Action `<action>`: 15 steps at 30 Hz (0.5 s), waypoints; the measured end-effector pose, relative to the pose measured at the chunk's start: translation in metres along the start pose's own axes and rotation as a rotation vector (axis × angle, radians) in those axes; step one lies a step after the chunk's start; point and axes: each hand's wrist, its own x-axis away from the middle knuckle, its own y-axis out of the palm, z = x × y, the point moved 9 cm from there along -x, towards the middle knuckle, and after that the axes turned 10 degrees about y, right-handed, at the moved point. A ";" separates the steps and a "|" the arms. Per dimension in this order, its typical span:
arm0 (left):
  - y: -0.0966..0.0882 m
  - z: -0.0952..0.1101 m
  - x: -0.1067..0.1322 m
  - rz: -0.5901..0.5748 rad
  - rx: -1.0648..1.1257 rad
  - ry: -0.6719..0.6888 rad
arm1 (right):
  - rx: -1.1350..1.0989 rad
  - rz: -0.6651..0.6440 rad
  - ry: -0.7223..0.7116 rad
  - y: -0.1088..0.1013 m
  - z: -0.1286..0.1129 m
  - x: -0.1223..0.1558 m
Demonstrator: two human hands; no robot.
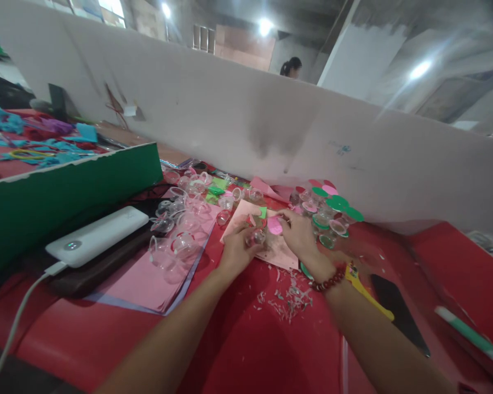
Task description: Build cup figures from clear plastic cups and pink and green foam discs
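My left hand is closed around a small clear plastic dome over a pale pink sheet on the red table. My right hand, with a red bead bracelet at the wrist, pinches a round pink paper disc right beside the dome. The two hands meet at the middle of the table. Several clear domes lie in a heap to the left.
Finished domes with green and pink discs sit right of my hands. A white power bank with cable lies left, beside a green board. Paper scraps, yellow-handled scissors, a black phone and a green-white pen lie near. A white partition runs behind.
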 end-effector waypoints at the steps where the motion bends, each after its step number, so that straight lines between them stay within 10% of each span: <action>1: -0.001 0.000 0.000 0.023 0.048 0.000 | 0.044 -0.022 0.046 0.004 0.011 -0.001; 15: 0.008 -0.001 0.001 0.066 0.461 -0.161 | -0.303 -0.107 0.159 0.003 0.057 0.074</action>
